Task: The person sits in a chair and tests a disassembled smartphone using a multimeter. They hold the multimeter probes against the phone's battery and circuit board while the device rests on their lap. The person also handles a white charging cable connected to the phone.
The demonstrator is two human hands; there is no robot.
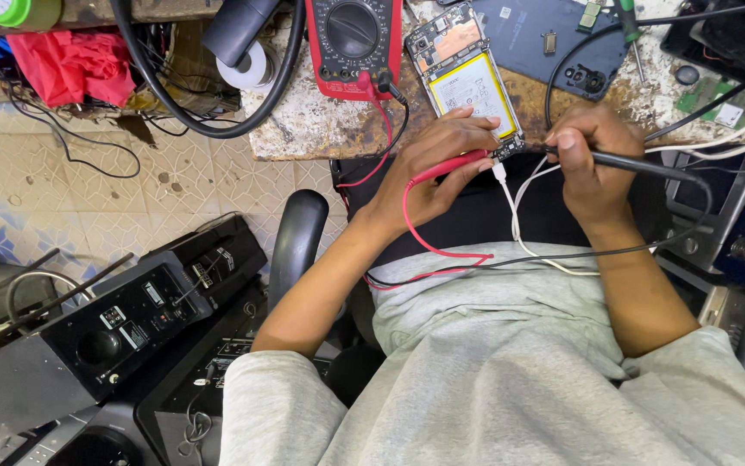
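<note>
left hand (pixel 431 168): pinching the red probe (pixel 450 164) just below the opened phone (pixel 467 82)
right hand (pixel 593 160): gripping the black probe (pixel 627 161), tip at the phone's bottom edge (multimeter (pixel 353 43) left of it)

A red multimeter (pixel 353 43) and dark-blue phone back cover (pixel 545 39) are crowding the opened phone (pixel 467 78); bare worn benchtop (pixel 303 121) is lying open leftward.

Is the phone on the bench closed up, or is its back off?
Back off. The phone lies face down with its battery and circuit board exposed; a dark back cover lies beside it.
</note>
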